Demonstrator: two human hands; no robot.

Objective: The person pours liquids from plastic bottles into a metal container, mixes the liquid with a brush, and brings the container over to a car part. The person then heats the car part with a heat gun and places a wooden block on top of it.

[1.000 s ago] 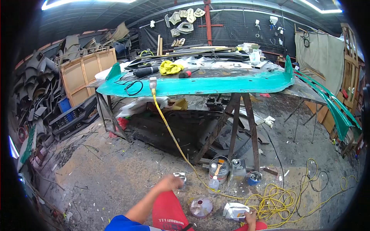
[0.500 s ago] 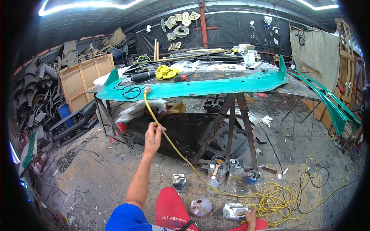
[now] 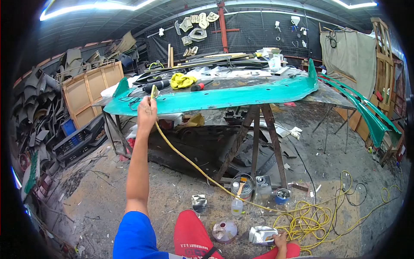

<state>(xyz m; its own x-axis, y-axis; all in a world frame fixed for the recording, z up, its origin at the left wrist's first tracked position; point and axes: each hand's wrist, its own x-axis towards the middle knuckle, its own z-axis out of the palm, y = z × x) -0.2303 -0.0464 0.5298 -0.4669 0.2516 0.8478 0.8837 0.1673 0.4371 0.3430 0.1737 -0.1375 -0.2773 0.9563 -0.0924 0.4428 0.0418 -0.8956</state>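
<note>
My left hand (image 3: 147, 113) is raised at the near edge of a long teal panel (image 3: 224, 96). Its fingers are closed round a yellow extension cord (image 3: 181, 154), close to the cord's clear connector end (image 3: 155, 93), which stands up above the fingers. A thin black cable (image 3: 129, 100) lies on the panel's left end, partly behind the hand. Low at the right, beside my knee, my right hand (image 3: 280, 241) is closed on the edge of a shiny silver container (image 3: 261, 235); its exact kind is unclear.
The yellow cord is heaped in loops (image 3: 306, 220) on the floor. A metal sawhorse (image 3: 254, 138) supports the panel. Beneath stand a can with a brush (image 3: 243, 185), a plastic bottle (image 3: 236, 206) and a blue tin (image 3: 282, 196). A yellow cloth (image 3: 183, 80) lies behind the panel.
My left hand has moved up and left along the cord to its connector end, lifting it from the panel. The right hand and silver container stay put.
</note>
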